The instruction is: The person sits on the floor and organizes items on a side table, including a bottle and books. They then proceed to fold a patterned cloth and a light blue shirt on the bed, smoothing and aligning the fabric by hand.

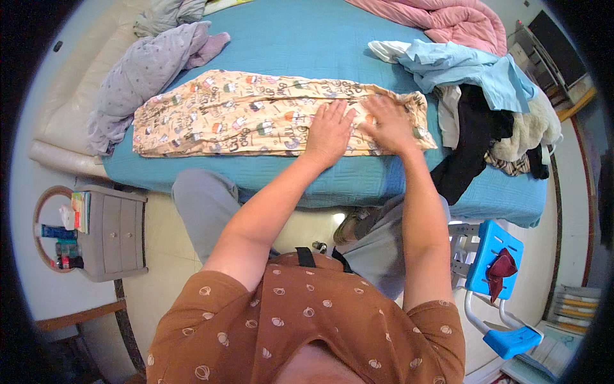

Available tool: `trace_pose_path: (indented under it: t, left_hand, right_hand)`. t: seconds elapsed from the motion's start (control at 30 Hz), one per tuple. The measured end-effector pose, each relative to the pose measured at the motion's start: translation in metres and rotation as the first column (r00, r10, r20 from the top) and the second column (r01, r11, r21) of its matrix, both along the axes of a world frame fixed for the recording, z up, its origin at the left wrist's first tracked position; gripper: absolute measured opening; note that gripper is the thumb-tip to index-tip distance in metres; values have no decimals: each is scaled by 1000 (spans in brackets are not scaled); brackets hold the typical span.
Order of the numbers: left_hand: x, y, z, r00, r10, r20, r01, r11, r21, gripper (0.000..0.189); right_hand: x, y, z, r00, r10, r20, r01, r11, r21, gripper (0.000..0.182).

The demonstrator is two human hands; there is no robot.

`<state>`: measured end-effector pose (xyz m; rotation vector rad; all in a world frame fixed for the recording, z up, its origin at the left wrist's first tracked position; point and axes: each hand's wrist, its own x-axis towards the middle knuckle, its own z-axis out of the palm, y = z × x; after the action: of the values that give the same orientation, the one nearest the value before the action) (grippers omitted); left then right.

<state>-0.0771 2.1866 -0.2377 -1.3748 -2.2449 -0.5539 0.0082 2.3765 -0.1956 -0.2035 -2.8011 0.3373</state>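
Note:
A pair of cream cartoon-print trousers (230,120), apparently folded lengthwise, lies across the near part of a bed with a blue quilted cover (297,43). The wide end points left and the narrower, gathered-looking end right. My left hand (331,132) rests palm down on the cloth right of its middle, fingers pointing away from me. Close beside it, my right hand (389,125) is spread flat nearer the right end, slightly blurred. Neither hand grips the fabric. Creases run along the garment's length.
Right of the trousers lies a clothes pile with a light blue shirt (465,67) and a black garment (467,139). A pink quilt (460,24) sits behind. A grey dotted bundle (144,77) lies left. A blue-seated chair (494,259) and a grey bedside cabinet (115,230) flank me.

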Motion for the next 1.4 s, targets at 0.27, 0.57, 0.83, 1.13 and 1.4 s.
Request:
trace_pose_path:
  t: [0.27,0.57,0.83,1.13,1.4]
  left_hand:
    - [-3,-103,11,988,-146,-50,150,986,77,31]
    - [-25,-137,17,991,-123,-47,125,992,21,16]
    - [-25,-145,23,980,-197,34,199,979,-50,15]
    - [-25,-153,11,948,-264,179,274,961,-34,17]
    - [-25,-152,10,933,-289,214,307,950,-58,17]
  right_hand:
    - [14,44,-18,850,-502,-159,523,842,133,51]
    - [-109,-69,11,923,35,-384,-52,998,-36,23]
    - [-190,-116,-1,981,-189,43,194,968,-160,25]
    - [-195,-119,-22,950,-285,-125,266,952,-153,22]
    - [-192,-121,-11,929,-337,-151,274,904,-330,27]
